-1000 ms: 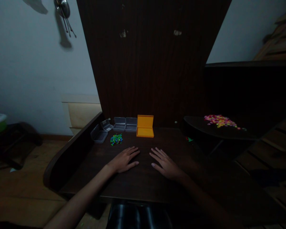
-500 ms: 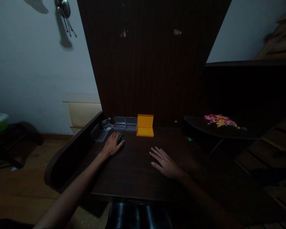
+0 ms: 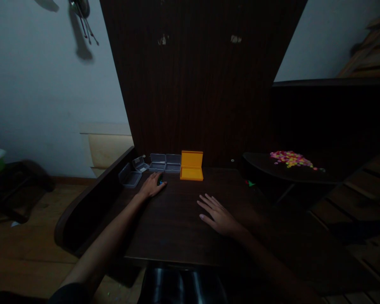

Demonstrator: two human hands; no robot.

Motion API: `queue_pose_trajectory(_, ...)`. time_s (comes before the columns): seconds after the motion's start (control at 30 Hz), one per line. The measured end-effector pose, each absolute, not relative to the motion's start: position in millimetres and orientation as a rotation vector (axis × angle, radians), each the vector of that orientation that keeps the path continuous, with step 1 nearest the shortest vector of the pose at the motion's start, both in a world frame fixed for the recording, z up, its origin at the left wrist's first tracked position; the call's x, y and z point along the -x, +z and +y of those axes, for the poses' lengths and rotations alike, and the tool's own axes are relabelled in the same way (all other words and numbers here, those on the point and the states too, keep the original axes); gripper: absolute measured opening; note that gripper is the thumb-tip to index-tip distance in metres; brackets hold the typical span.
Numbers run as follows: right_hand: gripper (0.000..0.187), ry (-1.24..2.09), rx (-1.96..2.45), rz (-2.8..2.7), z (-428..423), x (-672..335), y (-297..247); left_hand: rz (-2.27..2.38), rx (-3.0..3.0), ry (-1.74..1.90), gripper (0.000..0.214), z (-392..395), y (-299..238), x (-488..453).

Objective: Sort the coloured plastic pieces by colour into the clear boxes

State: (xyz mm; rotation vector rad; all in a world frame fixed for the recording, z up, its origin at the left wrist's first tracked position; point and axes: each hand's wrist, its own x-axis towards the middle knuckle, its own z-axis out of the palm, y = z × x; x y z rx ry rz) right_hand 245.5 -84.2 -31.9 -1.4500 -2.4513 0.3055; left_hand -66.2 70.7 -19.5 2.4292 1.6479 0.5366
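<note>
On the dark desk (image 3: 177, 228), my left hand (image 3: 150, 185) lies at the left, its thumb stretched away from its fingers. A small cluster of green and blue pieces (image 3: 160, 181) shows between thumb and fingers, partly covered; their kind is too small and dark to make out. My right hand (image 3: 221, 217) rests palm down at the centre right, fingers spread, holding nothing. Beyond the hands stands a yellow box (image 3: 191, 174) with its lid raised. Two clear plastic boxes (image 3: 157, 167) with raised lids are left of it.
A smaller clear box (image 3: 141, 164) and a larger one (image 3: 131, 179) stand near the desk's raised left side (image 3: 91, 198). On a side shelf (image 3: 262, 166) at the right lies a pile of pink and yellow pieces (image 3: 291, 159). Small red and green pieces (image 3: 250, 183) sit below the shelf.
My left hand has shifted slightly forward and right, covering more of the green and blue pieces. My right hand stays in place. The view has shifted slightly.
</note>
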Motion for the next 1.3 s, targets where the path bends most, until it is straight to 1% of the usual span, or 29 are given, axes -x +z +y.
queue_pose_trajectory(0.33, 0.055, 0.299, 1.454, -2.449, -84.7, -243.6, -28.8, 1.513, -2.481, 0.468, 0.058, 68.1, -19.4, 60.6)
queue_pose_trajectory(0.47, 0.054, 0.286, 1.430, -2.435, -84.0, -244.6, -32.1, 1.458, -2.503, 0.464, 0.060, 61.9, -20.0, 54.2)
queue_pose_trajectory(0.97, 0.053, 0.269, 1.405, -2.420, -83.4, -245.7, -35.0, 1.096, -2.556, 0.461, 0.058, 11.2, -19.5, 16.2)
queue_pose_trajectory(1.17, 0.052, 0.273, 1.416, -2.430, -83.0, -245.0, -34.1, 1.200, -2.481, 0.567, 0.068, 2.9, -14.8, 25.9)
queue_pose_trajectory(1.3, 0.052, 0.263, 1.407, -2.417, -82.8, -245.5, -36.5, 1.288, -2.352, 0.672, 0.068, 6.2, -12.4, 47.0)
